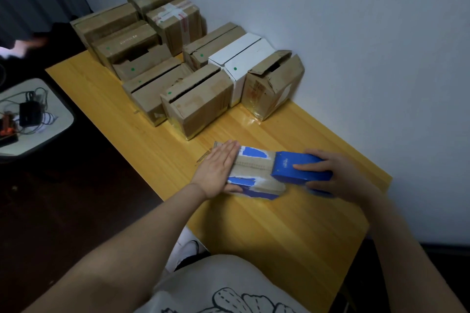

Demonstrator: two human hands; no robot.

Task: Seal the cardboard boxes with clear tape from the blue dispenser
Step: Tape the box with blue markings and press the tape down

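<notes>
My flat, open left hand (220,170) pins the blue-patched cardboard box (256,175) mid-table, right hand (338,175) gripping the blue tape dispenser (300,169) at its blurred right edge, bare yellow wooden tabletop (279,231) nearer me.

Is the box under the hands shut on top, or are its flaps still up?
Shut. The flaps of the blue-patched cardboard box lie flat, meeting at a centre seam; the left hand presses them down and the blue tape dispenser sits at the seam's end.

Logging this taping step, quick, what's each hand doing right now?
Left hand: open, flat, pressing down on the small cardboard box.
Right hand: closed around the blue tape dispenser, which sits at the box's right end.
</notes>
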